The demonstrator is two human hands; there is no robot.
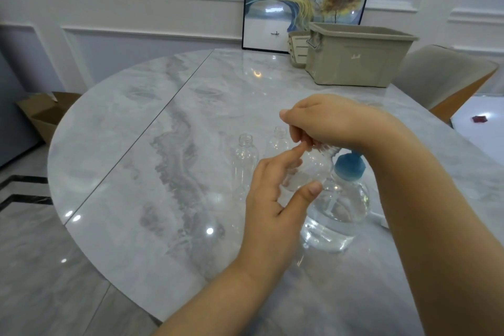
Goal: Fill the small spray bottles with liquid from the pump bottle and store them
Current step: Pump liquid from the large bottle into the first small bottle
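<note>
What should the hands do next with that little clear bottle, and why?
Probably finish twisting off its top: the left hand holds the small bottle while the right hand pinches its neck. Two other small bottles already stand open beside the pump bottle.

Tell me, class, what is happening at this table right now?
A person works at a marble table. The left hand holds a small clear bottle, while the right hand grips something at its top. Two more small bottles stand open and look empty. The blue-topped pump bottle holds clear liquid. A beige storage bin sits behind.
</note>
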